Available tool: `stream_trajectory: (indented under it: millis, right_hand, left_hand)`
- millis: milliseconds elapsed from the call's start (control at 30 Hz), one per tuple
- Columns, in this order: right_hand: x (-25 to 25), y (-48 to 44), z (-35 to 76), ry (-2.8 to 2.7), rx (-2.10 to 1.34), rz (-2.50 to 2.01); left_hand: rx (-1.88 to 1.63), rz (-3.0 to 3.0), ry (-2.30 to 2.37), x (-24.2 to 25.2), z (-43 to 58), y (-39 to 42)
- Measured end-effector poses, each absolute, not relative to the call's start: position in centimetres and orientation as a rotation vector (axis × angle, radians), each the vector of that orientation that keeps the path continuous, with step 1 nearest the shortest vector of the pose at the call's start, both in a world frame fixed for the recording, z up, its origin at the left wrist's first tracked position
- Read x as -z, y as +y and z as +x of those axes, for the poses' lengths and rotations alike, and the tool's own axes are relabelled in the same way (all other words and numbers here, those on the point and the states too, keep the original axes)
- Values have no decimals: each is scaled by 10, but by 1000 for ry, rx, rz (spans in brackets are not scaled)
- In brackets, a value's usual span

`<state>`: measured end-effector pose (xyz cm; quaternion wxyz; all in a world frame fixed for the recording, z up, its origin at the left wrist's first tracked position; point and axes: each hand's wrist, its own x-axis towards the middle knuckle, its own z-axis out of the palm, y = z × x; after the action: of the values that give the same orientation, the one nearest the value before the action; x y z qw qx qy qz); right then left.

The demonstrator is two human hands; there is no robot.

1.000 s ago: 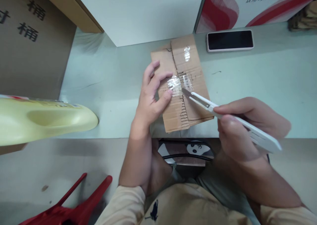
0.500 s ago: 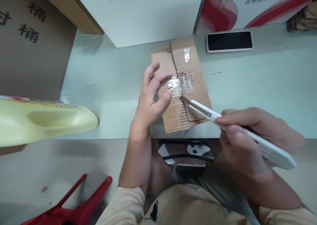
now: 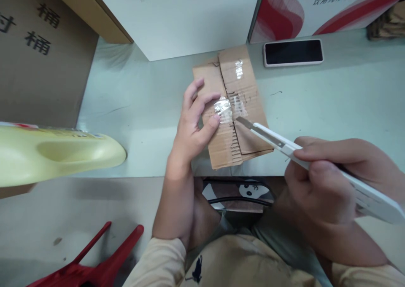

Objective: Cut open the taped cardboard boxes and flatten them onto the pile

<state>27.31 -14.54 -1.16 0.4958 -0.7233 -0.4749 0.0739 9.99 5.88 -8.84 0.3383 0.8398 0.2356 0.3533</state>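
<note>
A small flattened cardboard box (image 3: 218, 146) lies on the pale table near its front edge, with strips of clear tape (image 3: 223, 110) across the seam between its flaps. My left hand (image 3: 193, 124) rests on the box's left side with fingers spread, thumb and forefinger at the edge of the tape. In my right hand (image 3: 329, 181) is a white utility knife (image 3: 274, 137), gripped at its handle. Its blade is out, and the tip lies at or just over the seam, right of the tape; contact cannot be made out.
A smartphone (image 3: 293, 52) lies at the back right. Behind stand a white box (image 3: 190, 21) and a red-and-white carton (image 3: 284, 13). At left are a large brown carton (image 3: 44, 76) and a yellow jug (image 3: 63, 154). A red stool (image 3: 95, 270) stands on the floor.
My right hand and the utility knife have shifted to the right, and the blade tip has moved slightly right and up. My left hand and the box have stayed nearly still.
</note>
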Motion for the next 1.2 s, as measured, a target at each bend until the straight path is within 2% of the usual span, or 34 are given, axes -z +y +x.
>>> stream_trajectory:
  millis: [233,467,867,1200]
  right_hand:
    - [10,-132,262,-1135,-129,-1877]
    - [19,-121,267,-1234,-5,-1577]
    - [7,-123,266,-1235,-118,-1600]
    - [22,-124,265,-1120,-186,-1644]
  left_hand:
    - [-897,2192,637,85,99,59]
    - [-906,2219,670,85,100,57]
    - [-919,2252,668,85,99,57]
    - [-918,2249,667,85,99,57]
